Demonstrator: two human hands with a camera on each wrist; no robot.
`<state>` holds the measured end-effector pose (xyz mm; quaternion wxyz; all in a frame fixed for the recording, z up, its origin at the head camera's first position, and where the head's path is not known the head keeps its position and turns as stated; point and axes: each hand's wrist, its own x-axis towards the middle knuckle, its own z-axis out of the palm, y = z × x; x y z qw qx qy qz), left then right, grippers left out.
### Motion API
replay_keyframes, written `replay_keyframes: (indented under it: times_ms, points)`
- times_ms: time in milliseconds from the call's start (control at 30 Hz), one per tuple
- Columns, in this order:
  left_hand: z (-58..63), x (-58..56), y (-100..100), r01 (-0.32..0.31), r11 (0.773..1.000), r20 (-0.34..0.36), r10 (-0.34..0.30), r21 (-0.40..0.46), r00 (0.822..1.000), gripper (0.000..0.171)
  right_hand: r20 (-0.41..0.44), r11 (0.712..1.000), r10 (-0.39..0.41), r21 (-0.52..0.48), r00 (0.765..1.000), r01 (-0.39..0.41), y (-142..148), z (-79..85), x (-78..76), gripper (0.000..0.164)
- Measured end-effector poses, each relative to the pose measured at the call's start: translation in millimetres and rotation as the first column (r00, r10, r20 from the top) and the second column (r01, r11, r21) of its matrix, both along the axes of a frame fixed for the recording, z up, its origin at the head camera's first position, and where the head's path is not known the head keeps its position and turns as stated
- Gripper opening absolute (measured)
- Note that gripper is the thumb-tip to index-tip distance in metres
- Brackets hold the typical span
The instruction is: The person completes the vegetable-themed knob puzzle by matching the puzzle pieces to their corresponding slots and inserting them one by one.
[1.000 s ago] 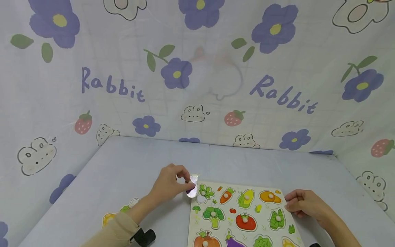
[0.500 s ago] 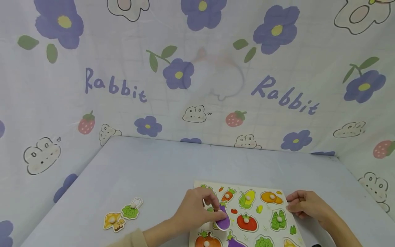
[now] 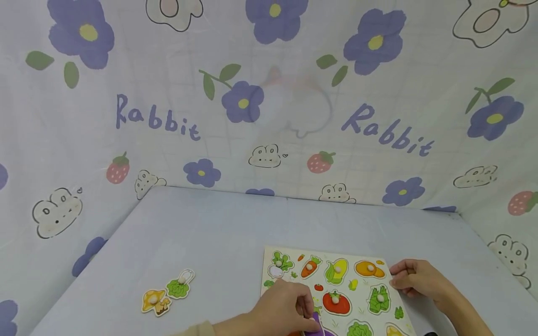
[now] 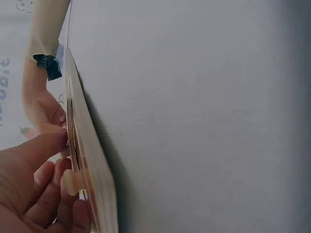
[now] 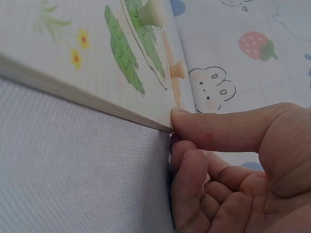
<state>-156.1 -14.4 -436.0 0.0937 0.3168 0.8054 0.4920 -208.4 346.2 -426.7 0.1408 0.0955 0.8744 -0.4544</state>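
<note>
In the head view my left hand [image 3: 286,303] pinches a purple eggplant puzzle piece [image 3: 316,323] low over the vegetable peg board [image 3: 356,305], at the printed eggplant. My fingers hide part of the piece and the pumpkin. Seen edge-on in the left wrist view, the board [image 4: 103,179] has a round knob [image 4: 73,182] close to my left fingers. My right hand [image 3: 420,282] grips the board's right edge. In the right wrist view its thumb [image 5: 209,128] presses on the board's corner [image 5: 160,119], with the other fingers curled below.
A yellow mushroom piece [image 3: 153,301] and a cabbage piece [image 3: 180,284] lie on the table to the left. Knobbed pieces such as the carrot [image 3: 310,267], corn [image 3: 337,270] and tomato [image 3: 336,302] sit in the board. A printed cloth [image 3: 294,116] hangs behind.
My left hand has carried the eggplant piece from beyond the board's far left corner toward me, down to the printed eggplant. My right hand has stayed at the board's right edge.
</note>
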Motion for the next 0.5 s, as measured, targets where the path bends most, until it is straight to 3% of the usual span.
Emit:
replay_keyframes:
  times_ms: [167,367,500]
  points:
    - [1.6,0.2,1.5,0.054,0.998,0.011,-0.054,-0.022,0.999,0.021,0.004,1.000,-0.002,0.005,1.000,0.002,0.7,0.0,-0.9,0.033]
    - [1.4,-4.9,-1.5,0.187,0.982,0.071,-0.188,0.023,0.980,0.011,0.006,1.000,-0.004,0.012,1.000,0.004,0.6,-1.5,-1.8,0.033]
    - [1.1,-5.4,-2.2,0.211,0.977,0.025,-0.212,0.036,0.977,0.011,0.006,1.000,-0.005,0.011,1.000,0.005,0.9,-1.8,-1.8,0.033]
